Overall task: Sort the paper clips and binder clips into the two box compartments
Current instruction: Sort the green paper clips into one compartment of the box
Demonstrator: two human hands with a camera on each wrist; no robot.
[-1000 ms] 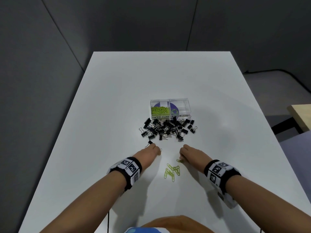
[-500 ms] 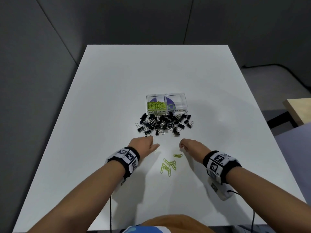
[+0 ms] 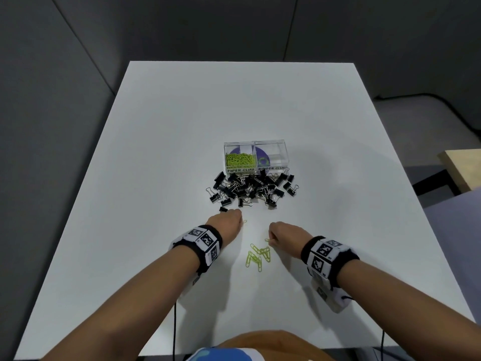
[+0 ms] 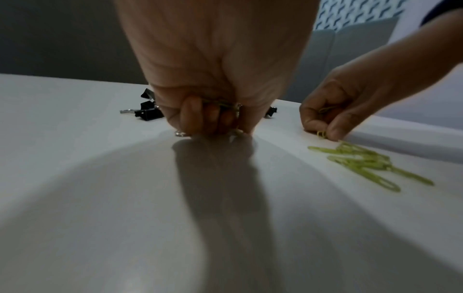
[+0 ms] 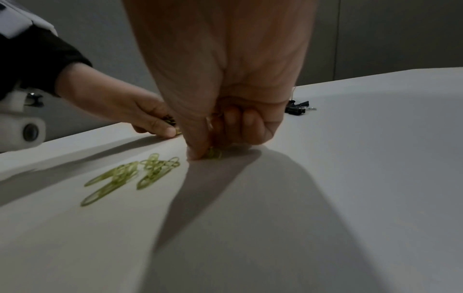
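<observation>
From the head view, both hands curl over loose paper clips (image 3: 259, 255) on the worktop (image 3: 161, 157) before the box (image 3: 256, 158); left wrist view shows left hand (image 4: 213, 111) clutching several, right wrist view right hand (image 5: 220, 126) pinching one, so overfull grips could spill among binder clips (image 3: 251, 188).

Head view high, facing down; wrist views low, close, sharing loose paper clips (image 4: 360, 160).

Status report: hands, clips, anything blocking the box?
Left hand grips clips; right hand pinches a green paper clip. Loose paper clips remain. Binder clip pile crowds the box front.
</observation>
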